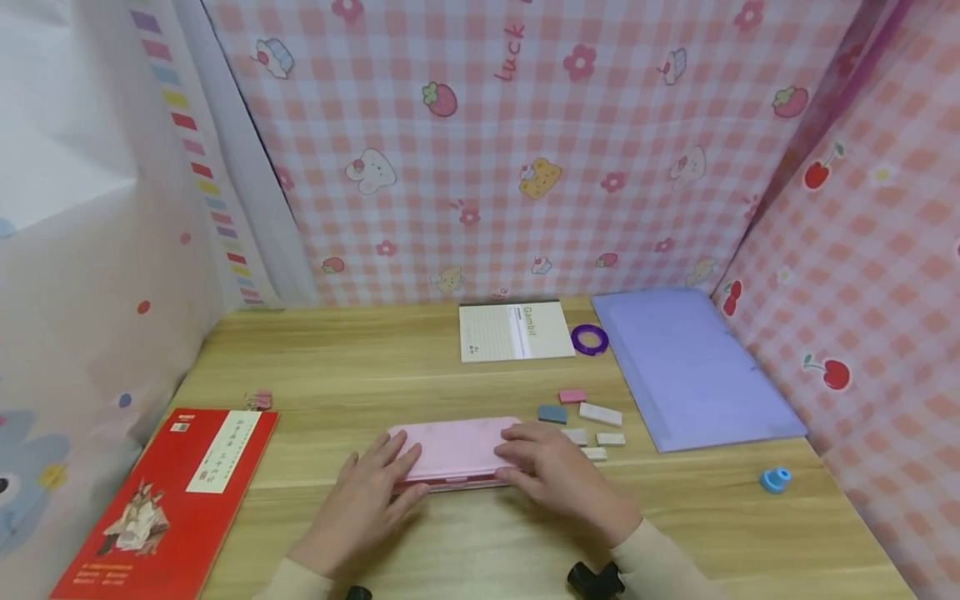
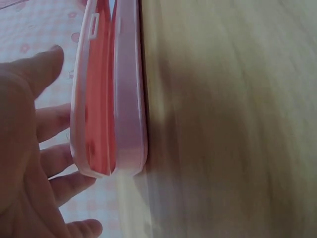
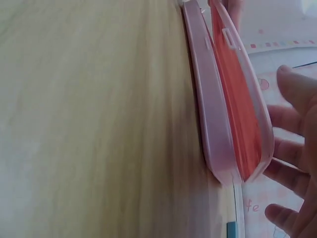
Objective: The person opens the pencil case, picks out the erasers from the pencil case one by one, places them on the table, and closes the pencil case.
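A pink pencil case (image 1: 457, 446) lies on the table before me, its lid a little raised along the near side. A red lining or layer (image 2: 100, 109) shows through the gap in the left wrist view. My left hand (image 1: 367, 493) rests its spread fingers on the lid's left end. At the right end, the fingers of my right hand (image 1: 558, 468) touch the lid. In the right wrist view the latch slot (image 3: 229, 38) is visible on the lid's front edge.
Several erasers, including a blue one (image 1: 552, 413) and a pink one (image 1: 572, 396), lie beyond my right hand. A red book (image 1: 172, 500) and binder clip (image 1: 262, 401) are left. Further back sit a notepad (image 1: 487, 333), purple tape roll (image 1: 576, 340), lilac folder (image 1: 697, 367); a blue cap-like piece (image 1: 775, 479) lies right.
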